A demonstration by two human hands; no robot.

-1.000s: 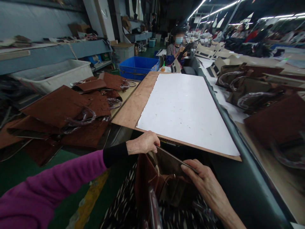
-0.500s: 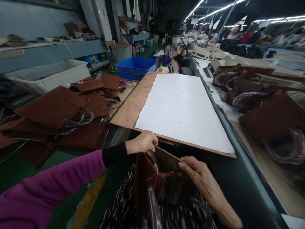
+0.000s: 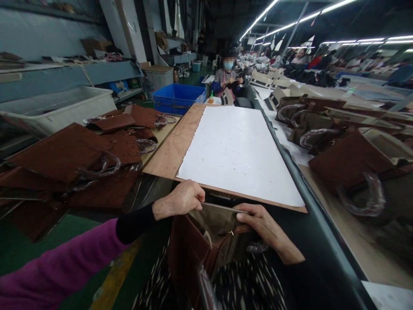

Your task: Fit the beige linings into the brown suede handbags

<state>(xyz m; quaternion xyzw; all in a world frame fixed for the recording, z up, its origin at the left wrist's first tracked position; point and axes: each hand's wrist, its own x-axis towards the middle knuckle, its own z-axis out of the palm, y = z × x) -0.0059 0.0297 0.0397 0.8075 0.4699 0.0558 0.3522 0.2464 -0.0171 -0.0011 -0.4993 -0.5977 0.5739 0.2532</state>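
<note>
A brown suede handbag (image 3: 190, 254) stands open on my lap, just below the near edge of the work board. My left hand (image 3: 179, 199) is closed on the far rim of the bag at its left corner. My right hand (image 3: 260, 224) grips the same rim at its right end, fingers curled over the edge. The tan lining (image 3: 216, 219) shows between the hands. A plastic-wrapped handle (image 3: 206, 288) hangs at the bag's near side.
A white sheet (image 3: 238, 150) lies on a wooden board (image 3: 171, 148) ahead. Brown bags with wrapped handles are piled at left (image 3: 84, 155) and on the line at right (image 3: 348, 163). A blue crate (image 3: 177, 97) and a seated person (image 3: 227, 75) are farther back.
Both hands have drawn the bag's rim up and closer together, the right hand moving left. The view has shifted, so the board sits slightly lower and nearer.
</note>
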